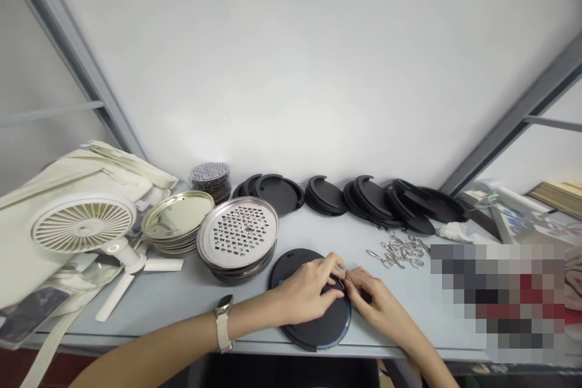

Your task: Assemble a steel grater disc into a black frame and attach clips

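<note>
A round black disc (313,330) with a bluish strip along its lower right rim lies near the table's front edge. My left hand (309,291) rests over the disc, its fingers bent and gathered at the right side; what they grip is partly hidden. Against that same edge, my right hand (375,303) pinches a tiny shiny metal piece (341,282) between thumb and forefinger. The fingertips of both hands nearly meet there. Just behind the right hand lies a heap of small metal clips or rings (402,251).
Left of the disc stand stacks of perforated metal grater plates (245,233) and gold-coloured round plates (182,218). Black discs with crescent rims (327,197) line the wall. A white fan (84,224) and pale bag (59,188) occupy the left; a blurred patch (504,297) covers the right.
</note>
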{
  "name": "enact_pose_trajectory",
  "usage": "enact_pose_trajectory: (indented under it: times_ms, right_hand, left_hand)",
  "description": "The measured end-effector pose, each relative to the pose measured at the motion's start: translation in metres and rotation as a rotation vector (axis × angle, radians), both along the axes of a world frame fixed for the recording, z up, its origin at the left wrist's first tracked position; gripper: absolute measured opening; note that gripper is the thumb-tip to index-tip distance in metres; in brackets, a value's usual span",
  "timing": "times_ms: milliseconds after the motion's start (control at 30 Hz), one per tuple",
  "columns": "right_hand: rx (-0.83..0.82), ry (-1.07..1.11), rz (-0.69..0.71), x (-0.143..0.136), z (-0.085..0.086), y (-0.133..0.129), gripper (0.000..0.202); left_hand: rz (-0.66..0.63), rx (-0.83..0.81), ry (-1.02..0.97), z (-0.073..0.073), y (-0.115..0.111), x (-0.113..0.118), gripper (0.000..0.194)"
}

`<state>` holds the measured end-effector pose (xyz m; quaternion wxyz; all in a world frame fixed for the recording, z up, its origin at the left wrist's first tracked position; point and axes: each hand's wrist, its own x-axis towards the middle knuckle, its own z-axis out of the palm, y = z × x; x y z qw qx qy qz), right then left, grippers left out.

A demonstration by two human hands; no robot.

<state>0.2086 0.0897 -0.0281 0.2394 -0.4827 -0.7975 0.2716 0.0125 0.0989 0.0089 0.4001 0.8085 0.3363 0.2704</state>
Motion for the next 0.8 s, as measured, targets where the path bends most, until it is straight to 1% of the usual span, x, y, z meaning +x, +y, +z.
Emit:
enact_pose_trajectory:
  times_ms: [200,600,667,800]
  right_hand:
    - [0.002,0.011,0.018,0.0002,0.0009,0.0009,0.031]
    - [-0.017,0.020,-0.002,-0.0023,0.0036,0.0008,0.031]
    - [-0.020,0.025,-0.004,-0.0027,0.0043,0.0011,0.032]
    - [-0.025,0.045,-0.003,-0.0034,0.0054,0.0012,0.032]
  left_hand:
    - [-0.020,0.107,0.056,-0.0008,-0.0023,0.0004,0.025]
    - [-0.043,0.198,0.160,0.0077,-0.0047,-0.0002,0.027]
    - [-0.047,0.190,0.167,0.0086,-0.0047,-0.0009,0.027]
    - [-0.007,0.134,0.132,0.0071,-0.0041,-0.0013,0.030]
